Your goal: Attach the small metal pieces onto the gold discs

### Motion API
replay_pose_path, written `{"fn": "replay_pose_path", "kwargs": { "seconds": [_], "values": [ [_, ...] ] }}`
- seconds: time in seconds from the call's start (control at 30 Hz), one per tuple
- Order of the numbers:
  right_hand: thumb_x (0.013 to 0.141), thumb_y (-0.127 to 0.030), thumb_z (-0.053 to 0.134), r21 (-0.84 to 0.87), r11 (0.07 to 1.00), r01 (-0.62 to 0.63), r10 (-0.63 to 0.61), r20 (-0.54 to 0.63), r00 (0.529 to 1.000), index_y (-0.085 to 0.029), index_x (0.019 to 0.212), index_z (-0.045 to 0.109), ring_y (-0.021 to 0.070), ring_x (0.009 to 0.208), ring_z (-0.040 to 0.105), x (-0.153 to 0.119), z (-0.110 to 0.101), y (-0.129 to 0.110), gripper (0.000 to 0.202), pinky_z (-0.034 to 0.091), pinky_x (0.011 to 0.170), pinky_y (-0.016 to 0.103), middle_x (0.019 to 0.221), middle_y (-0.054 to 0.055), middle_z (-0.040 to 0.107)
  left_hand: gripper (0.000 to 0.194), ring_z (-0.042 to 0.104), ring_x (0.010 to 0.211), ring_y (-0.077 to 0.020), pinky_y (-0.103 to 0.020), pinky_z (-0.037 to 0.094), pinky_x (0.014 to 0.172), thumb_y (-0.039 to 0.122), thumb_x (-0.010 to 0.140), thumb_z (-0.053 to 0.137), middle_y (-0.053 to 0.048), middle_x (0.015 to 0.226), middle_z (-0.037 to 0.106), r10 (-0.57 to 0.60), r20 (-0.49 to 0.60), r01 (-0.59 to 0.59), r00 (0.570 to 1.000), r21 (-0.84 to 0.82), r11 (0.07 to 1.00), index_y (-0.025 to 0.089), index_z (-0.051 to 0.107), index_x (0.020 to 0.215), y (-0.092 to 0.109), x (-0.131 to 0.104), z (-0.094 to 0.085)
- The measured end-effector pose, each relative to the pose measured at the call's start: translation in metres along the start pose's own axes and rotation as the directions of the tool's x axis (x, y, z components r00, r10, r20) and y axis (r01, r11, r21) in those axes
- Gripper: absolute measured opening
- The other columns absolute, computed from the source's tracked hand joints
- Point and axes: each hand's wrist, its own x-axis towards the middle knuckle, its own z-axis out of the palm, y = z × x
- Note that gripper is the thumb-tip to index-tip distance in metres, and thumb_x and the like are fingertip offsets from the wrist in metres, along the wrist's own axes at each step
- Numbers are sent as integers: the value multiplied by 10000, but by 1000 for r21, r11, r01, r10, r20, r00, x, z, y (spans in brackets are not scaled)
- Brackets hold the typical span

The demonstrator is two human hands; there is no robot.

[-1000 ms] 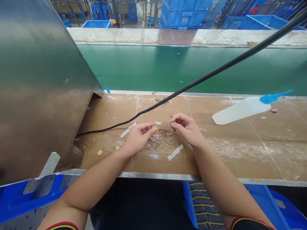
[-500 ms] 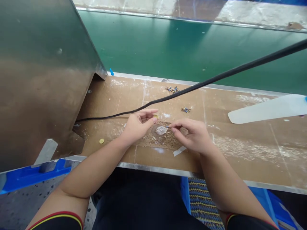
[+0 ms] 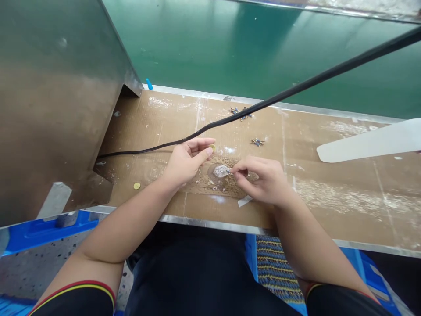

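My left hand (image 3: 186, 162) is closed in a pinch, its thumb and fingers on a small round yellow disc (image 3: 213, 148) held just above the cardboard. My right hand (image 3: 263, 179) pinches a tiny dark part (image 3: 229, 171) between thumb and forefinger; most of it is hidden by the fingertips. Its tip meets the edge of a shiny silvery-white mound (image 3: 220, 170), which looks like paste, on the board between both hands. Brown crumbs lie around the mound. Another yellow disc (image 3: 137, 186) rests flat to the left of my left forearm.
Small blue-and-gold metal parts (image 3: 257, 142) lie beyond my right hand. A black cable (image 3: 263, 104) crosses above the cardboard-covered bench (image 3: 305, 215). A large metal housing (image 3: 55, 109) stands left, a white strip (image 3: 365, 142) right. Below the bench, a blue crate (image 3: 251, 259) holds rows of parts.
The small part in my right hand has moved left and now touches the silvery mound. My left hand keeps its pinch on the yellow disc. The whole view has shifted slightly.
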Motion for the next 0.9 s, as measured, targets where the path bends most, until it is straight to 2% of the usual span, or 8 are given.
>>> {"fn": "replay_pose_path", "kwargs": {
  "seconds": [0.17, 0.5, 0.7, 0.9],
  "values": [
    [943, -103, 586, 8, 1000, 6, -6, 2, 1000, -165, 941, 655, 58, 702, 604, 0, 1, 1, 93, 485, 685, 184, 828, -22, 662, 223, 632, 678, -55, -104, 502, 568, 147, 874, 737, -66, 896, 735, -41, -34, 41, 999, 10, 999, 113, 772, 1091, 0, 0, 3],
    [951, -130, 578, 9, 1000, -26, 26, 39, 999, -169, 948, 668, 71, 708, 619, -2, 1, 3, 99, 494, 672, 203, 843, -13, 678, 171, 624, 685, -62, -115, 494, 561, 122, 897, 714, -55, 898, 713, -54, -10, 55, 998, 9, 998, 130, 774, 1058, 1, -1, 3],
    [991, -164, 566, 3, 1000, -30, 30, -11, 999, -167, 955, 671, 90, 739, 644, -2, 1, 2, 111, 503, 688, 213, 863, 6, 696, 170, 603, 666, -54, -110, 485, 549, 103, 903, 703, -42, 860, 693, -61, -11, 61, 998, 9, 998, 134, 783, 1050, 1, -1, 5],
    [969, -134, 575, 7, 1000, -18, 18, 17, 1000, -169, 957, 670, 64, 697, 597, -1, 1, 1, 102, 485, 679, 194, 819, -21, 661, 164, 596, 649, -46, -106, 480, 544, 88, 893, 708, -41, 859, 698, -68, -16, 68, 998, 3, 998, 132, 786, 1031, 3, -2, 6]
  ]
}}
